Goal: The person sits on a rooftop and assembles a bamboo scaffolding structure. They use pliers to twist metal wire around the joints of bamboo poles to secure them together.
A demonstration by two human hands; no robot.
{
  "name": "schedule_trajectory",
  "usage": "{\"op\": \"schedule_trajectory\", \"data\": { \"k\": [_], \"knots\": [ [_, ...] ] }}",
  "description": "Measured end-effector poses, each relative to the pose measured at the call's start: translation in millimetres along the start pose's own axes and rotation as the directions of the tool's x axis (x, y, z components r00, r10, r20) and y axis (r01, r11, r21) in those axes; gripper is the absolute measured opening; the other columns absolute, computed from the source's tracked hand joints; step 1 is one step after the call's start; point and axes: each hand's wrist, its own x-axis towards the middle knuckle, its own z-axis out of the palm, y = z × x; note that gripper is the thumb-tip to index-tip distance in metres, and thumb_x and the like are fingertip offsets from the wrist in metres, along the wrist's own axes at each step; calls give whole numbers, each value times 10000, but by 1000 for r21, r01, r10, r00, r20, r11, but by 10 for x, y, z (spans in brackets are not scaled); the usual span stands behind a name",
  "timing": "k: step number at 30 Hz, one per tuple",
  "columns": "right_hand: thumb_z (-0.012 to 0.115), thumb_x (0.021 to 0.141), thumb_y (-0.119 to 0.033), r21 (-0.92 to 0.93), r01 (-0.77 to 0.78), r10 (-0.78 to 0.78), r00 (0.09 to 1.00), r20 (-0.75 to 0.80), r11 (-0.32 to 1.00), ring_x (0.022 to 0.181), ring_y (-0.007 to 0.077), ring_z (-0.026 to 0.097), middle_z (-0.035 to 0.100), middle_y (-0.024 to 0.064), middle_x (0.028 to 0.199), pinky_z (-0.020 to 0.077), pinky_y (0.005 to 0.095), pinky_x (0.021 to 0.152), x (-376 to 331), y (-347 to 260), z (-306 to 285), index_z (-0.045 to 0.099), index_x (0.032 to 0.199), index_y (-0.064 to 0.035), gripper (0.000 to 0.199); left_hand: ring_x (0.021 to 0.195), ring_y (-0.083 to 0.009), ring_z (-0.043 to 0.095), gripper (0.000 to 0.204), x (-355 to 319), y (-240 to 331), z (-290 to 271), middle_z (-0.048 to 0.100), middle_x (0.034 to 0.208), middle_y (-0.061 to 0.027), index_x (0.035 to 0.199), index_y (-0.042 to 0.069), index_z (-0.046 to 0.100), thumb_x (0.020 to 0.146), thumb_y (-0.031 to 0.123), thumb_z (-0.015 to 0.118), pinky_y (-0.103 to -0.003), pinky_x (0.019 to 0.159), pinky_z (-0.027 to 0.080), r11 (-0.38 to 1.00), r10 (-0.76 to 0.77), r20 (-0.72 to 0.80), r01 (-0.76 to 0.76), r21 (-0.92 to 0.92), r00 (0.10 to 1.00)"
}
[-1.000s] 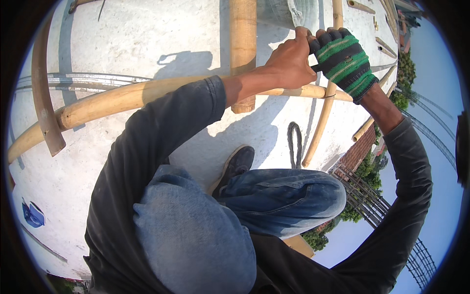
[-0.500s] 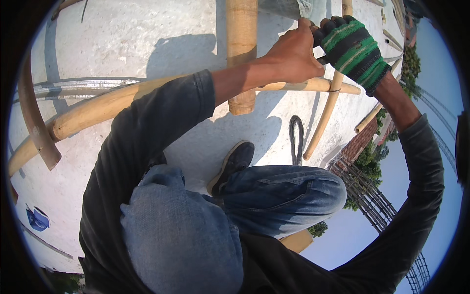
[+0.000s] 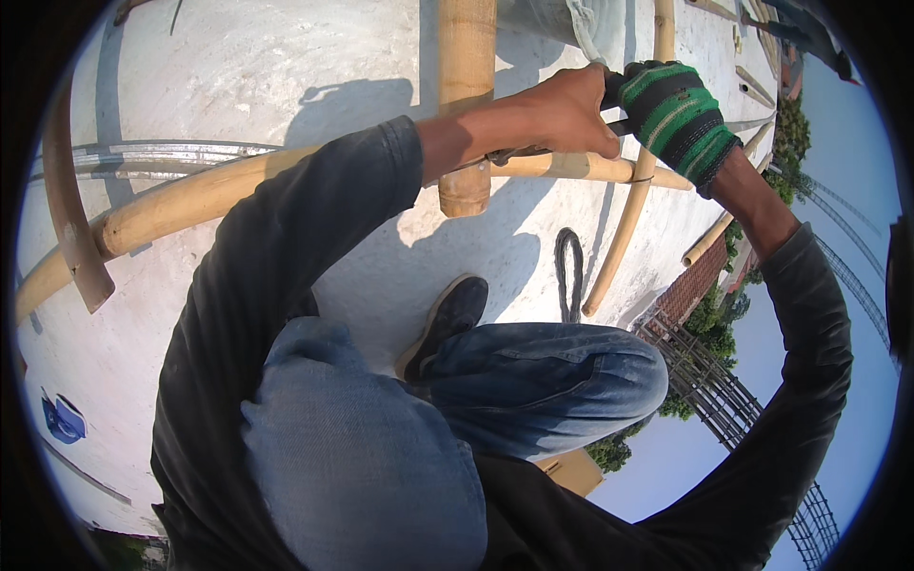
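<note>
My bare left hand (image 3: 571,114) is closed around a dark cord or strap (image 3: 514,152) where a horizontal bamboo pole (image 3: 190,200) crosses an upright bamboo pole (image 3: 466,95). My right hand (image 3: 678,114), in a green and black striped glove, grips the same dark piece just to the right, the two hands touching. Exactly what the dark piece is stays hidden under the fingers. My knees in blue jeans (image 3: 543,381) and one dark shoe (image 3: 452,319) fill the lower middle.
A pale concrete roof slab (image 3: 286,57) lies below, with a loop of dark rope (image 3: 568,271) on it. A thin curved bamboo pole (image 3: 619,238) leans at the right. Steel bars (image 3: 143,152) lie at the left. Past the slab's edge are trees and rooftops (image 3: 705,276).
Both hands stay clamped at the pole crossing. They have shifted a little up and right in the view, and my left forearm has straightened slightly.
</note>
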Motion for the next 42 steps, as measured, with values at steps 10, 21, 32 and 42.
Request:
{"op": "schedule_trajectory", "data": {
  "k": [10,21,32,42],
  "knots": [
    [770,762,-2,306,142,-292,798,527,941,784,308,703,740,135,891,579,438,723,-65,35,59,715,1278,-124,533,1092,-378,726,624,-56,239,81,739,1114,-259,1189,-83,688,919,471,792,-448,941,552,913,-76,280,-45,405,957],
    [881,872,-465,380,-332,26,780,625,863,754,297,720,745,120,822,579,426,754,-332,-313,-67,750,1013,-32,474,1003,-236,750,339,-600,7,-405,773,1043,-122,1171,33,712,1032,341,739,-379,925,580,914,297,-240,-202,353,924],
    [658,1029,-104,660,-242,68,958,277,711,935,348,737,754,215,1035,591,448,835,-730,-589,607,582,1478,-41,461,1019,-290,710,171,-1226,-342,-214,726,1058,-101,1053,38,721,934,127,804,-413,917,550,870,381,-337,-211,446,861],
    [645,1034,-213,839,-508,500,787,361,194,929,366,734,736,230,1095,570,451,830,-978,-1336,1877,668,1380,-41,387,991,-275,641,173,-1374,-442,57,694,980,-72,1060,107,790,890,133,799,-419,963,450,729,419,-281,-136,670,863]
  ]
}}
